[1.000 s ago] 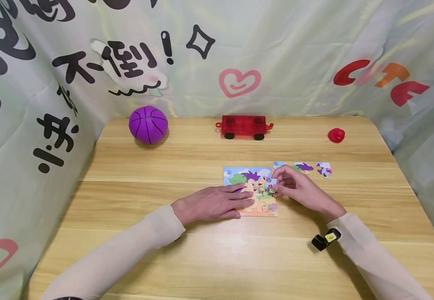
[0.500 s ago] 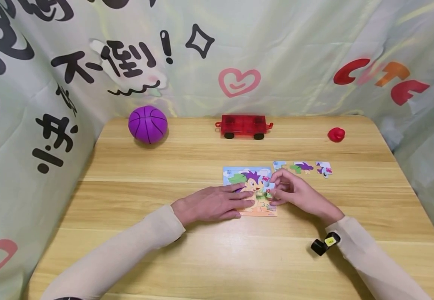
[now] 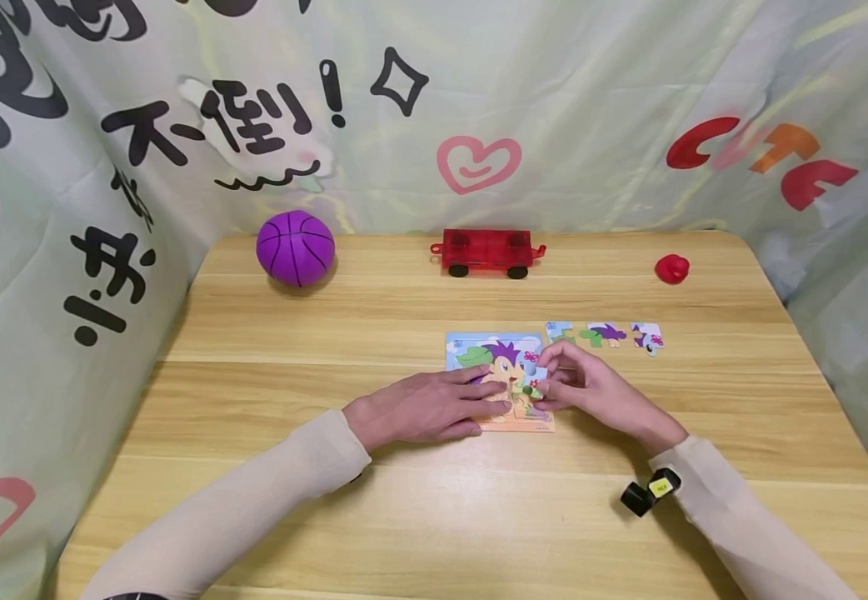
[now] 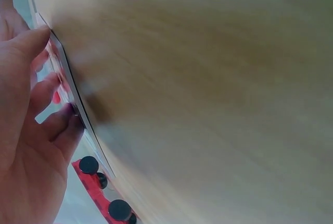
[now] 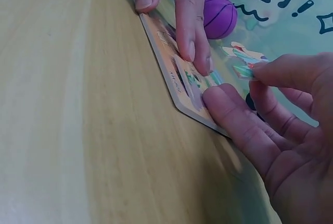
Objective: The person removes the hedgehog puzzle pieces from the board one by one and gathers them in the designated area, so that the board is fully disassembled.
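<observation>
Two hands at a picture puzzle.
Right hand (image 3: pixel 591 385) pinches a puzzle piece (image 5: pixel 244 63) over the puzzle board (image 3: pixel 471 346) mid-table; left hand (image 3: pixel 422 408) presses flat on the board. Three loose pieces (image 3: pixel 605 334) lie just beyond.

The left hand (image 3: pixel 422 410) lies flat, fingers straight and pressing down. The right hand (image 3: pixel 591 387) is raised beside it, fingertips (image 5: pixel 270 73) curled in a pinch.
</observation>
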A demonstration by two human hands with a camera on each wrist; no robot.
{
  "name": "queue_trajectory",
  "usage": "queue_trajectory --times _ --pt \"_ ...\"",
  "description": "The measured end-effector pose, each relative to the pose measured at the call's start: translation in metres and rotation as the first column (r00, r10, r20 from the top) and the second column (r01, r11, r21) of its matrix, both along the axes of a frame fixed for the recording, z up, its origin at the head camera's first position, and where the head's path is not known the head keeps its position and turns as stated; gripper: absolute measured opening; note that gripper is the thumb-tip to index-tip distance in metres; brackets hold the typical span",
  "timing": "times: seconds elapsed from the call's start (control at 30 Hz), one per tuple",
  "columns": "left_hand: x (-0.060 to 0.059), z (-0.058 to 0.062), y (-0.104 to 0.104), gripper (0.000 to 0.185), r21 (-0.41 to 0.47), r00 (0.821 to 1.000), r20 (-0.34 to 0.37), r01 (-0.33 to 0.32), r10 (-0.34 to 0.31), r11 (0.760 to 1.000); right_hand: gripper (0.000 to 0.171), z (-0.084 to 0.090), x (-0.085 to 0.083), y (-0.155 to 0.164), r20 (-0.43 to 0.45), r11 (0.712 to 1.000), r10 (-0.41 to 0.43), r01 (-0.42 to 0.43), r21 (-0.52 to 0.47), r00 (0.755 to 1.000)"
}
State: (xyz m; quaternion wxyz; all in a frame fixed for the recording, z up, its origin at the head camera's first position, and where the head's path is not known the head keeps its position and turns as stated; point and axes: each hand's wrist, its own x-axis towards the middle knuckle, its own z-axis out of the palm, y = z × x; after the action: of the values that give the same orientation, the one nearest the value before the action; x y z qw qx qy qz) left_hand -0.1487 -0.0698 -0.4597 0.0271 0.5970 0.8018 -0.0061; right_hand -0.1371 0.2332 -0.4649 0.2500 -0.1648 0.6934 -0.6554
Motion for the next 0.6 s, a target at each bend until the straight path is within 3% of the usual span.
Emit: queue_trajectory --times 0.3,0.6 --pt "0.004 0.002 0.003 0.047 0.021 0.997 -0.071 0.004 -0.002 1.000 0.030 0.007 -0.005 0.015 -0.110 0.995 -0.062 0.070 0.071 0.992" --pt "0.007 0.003 0.005 0.044 0.051 0.986 -0.165 0.039 -0.030 0.998 0.030 0.015 -0.002 0.055 -0.136 0.948 -0.203 0.229 0.220 0.970"
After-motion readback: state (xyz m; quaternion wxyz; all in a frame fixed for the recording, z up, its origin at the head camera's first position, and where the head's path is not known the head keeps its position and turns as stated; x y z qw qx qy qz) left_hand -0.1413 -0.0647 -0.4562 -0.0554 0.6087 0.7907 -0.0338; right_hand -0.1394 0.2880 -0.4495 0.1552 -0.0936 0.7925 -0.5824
